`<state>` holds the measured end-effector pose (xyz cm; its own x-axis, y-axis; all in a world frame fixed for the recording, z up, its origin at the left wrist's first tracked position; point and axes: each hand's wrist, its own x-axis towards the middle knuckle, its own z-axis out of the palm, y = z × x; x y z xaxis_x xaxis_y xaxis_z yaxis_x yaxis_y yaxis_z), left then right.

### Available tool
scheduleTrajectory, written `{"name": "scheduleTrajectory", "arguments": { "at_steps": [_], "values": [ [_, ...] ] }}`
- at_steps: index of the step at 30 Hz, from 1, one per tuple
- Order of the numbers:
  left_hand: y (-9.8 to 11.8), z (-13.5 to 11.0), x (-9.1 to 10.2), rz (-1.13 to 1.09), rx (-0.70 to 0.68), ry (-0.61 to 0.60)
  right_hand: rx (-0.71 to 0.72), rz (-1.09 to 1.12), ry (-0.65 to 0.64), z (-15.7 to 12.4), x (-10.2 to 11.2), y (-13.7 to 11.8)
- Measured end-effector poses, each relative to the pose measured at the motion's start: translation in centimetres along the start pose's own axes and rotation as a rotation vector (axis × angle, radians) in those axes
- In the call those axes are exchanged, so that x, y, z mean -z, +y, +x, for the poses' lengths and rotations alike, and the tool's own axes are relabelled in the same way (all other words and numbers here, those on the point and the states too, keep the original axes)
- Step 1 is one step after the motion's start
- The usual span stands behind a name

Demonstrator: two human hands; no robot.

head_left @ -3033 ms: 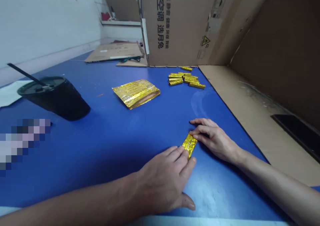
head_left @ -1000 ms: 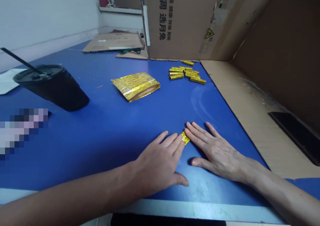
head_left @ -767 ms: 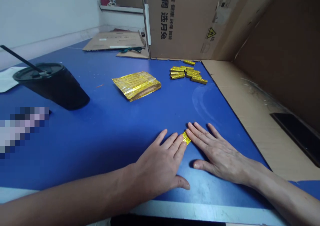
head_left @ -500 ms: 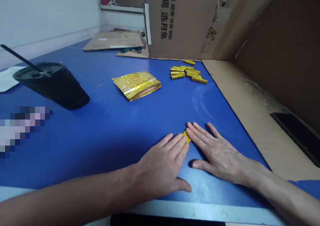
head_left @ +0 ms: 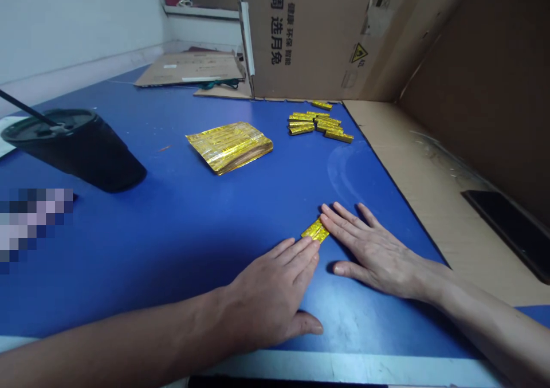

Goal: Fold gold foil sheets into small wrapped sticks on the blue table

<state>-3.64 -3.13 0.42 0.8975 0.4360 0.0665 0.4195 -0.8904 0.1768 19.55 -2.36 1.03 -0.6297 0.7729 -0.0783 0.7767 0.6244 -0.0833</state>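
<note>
A small folded gold foil piece lies on the blue table between my two hands. My left hand rests flat with fingers stretched out, its fingertips just below the piece. My right hand also lies flat and open, its fingertips touching the piece's right end. Farther back lies a stack of flat gold foil sheets, and near the cardboard wall sits a group of several folded gold pieces.
A black lidded cup with a straw stands at the left. A big printed cardboard box and cardboard walls close off the back and right. Flattened cardboard lies at the back. A dark flat object rests on the cardboard at right.
My left hand has slid back toward me, uncovering more of the folded gold piece. My right hand stays flat against its right end. The view has shifted slightly.
</note>
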Motion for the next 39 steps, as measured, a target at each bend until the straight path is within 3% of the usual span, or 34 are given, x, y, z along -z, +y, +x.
{"name": "scheduleTrajectory", "arguments": {
  "at_steps": [7,13,21,34,39],
  "values": [
    [-0.1,1.0,0.2,0.015,0.008,0.090,0.003,-0.020,0.001,0.0,-0.1,0.2],
    [-0.8,0.8,0.0,-0.003,0.023,0.002,-0.013,-0.024,0.003,0.1,0.1,-0.1],
    [-1.2,0.0,0.1,-0.074,0.021,-0.024,-0.011,-0.014,-0.009,-0.1,-0.1,0.2],
    [-1.6,0.5,0.7,-0.053,0.027,0.003,-0.170,-0.089,0.046,-1.1,0.1,-0.6],
    [-1.6,0.8,0.9,-0.057,0.018,0.031,-0.218,-0.097,0.096,-1.0,1.7,-0.9]
  ]
}}
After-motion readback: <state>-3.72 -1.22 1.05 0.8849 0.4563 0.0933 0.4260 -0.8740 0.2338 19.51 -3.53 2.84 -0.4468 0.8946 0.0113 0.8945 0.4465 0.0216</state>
